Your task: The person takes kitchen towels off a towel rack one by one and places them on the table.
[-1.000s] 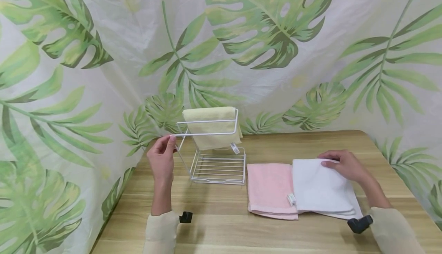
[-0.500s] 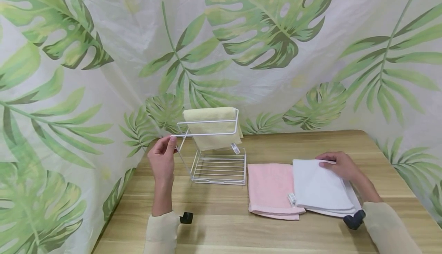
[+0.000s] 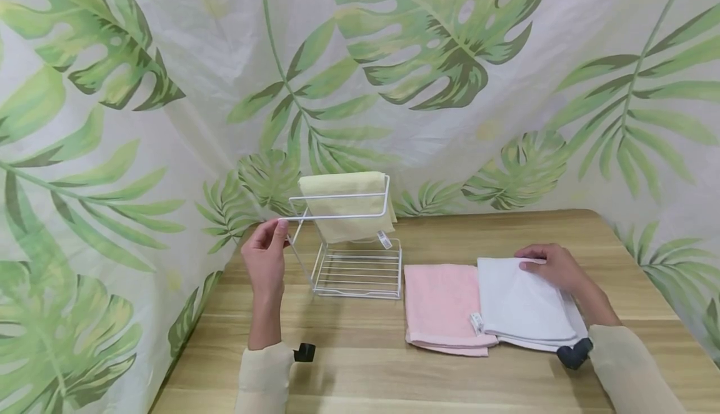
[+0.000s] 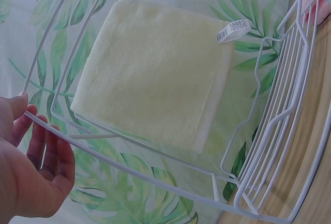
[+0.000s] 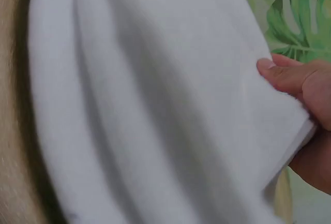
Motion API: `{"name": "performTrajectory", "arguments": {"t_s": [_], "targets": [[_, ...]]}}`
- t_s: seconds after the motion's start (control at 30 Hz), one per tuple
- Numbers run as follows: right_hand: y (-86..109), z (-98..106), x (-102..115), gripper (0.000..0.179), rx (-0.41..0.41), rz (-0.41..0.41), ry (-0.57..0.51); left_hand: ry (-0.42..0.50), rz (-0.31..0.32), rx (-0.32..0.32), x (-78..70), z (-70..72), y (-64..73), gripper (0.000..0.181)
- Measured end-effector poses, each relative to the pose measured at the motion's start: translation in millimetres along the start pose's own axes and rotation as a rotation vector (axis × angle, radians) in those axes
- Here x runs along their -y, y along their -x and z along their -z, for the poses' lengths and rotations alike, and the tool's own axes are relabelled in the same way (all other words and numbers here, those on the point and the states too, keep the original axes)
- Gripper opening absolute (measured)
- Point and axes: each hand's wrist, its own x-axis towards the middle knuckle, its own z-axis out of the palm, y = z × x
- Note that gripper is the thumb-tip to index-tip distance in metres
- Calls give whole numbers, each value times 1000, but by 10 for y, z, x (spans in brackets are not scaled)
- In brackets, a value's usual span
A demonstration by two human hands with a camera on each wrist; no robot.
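Observation:
My left hand (image 3: pixel 267 256) pinches the upper left corner of a white wire rack (image 3: pixel 357 294) between thumb and fingers. Over the rack's rear top bar hangs a pale yellow towel (image 4: pixel 150 74), its label dangling at the lower right. At the right, my right hand (image 3: pixel 557 269) grips the far edge of a folded white towel (image 3: pixel 520 301), thumb on top and the other fingers beneath. In the right wrist view the white towel (image 5: pixel 186 79) bends in soft folds beside the thumb. A folded pink towel (image 3: pixel 441 304) lies just left of the white one.
The wooden table (image 3: pixel 360 376) carries everything. Behind and to the left hangs a leaf-printed curtain (image 3: pixel 450 139). The rack's lower wire shelf (image 3: pixel 360 270) faces the pink towel with a narrow gap between.
The right hand has shifted slightly left with the white towel, whose near edge now touches the pink towel's lower corner. The left hand stays at the rack's corner.

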Motion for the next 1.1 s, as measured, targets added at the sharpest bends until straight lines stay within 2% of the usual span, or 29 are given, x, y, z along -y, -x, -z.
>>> {"name": "performTrajectory", "arguments": {"t_s": [0.23, 0.33, 0.5, 0.83, 0.97, 1.1], "targets": [[-42, 179, 362, 28, -15, 54, 32, 0, 5, -10, -24, -10, 6, 23], [-66, 239, 564, 31, -13, 81, 20, 3, 12, -16, -27, -7, 6, 18], [-80, 356, 912, 33, -15, 125, -19, 1, 13, -6, -27, -12, 5, 21], [-165, 528, 1643, 29, -124, 320, -35, 7, 16, -6, -14, -26, 3, 29], [-251, 595, 1954, 31, -154, 385, -49, 11, 13, -13, -19, -31, -2, 24], [-366, 594, 2168, 35, -164, 436, -75, 16, 19, -11, -22, -37, 6, 19]]}}
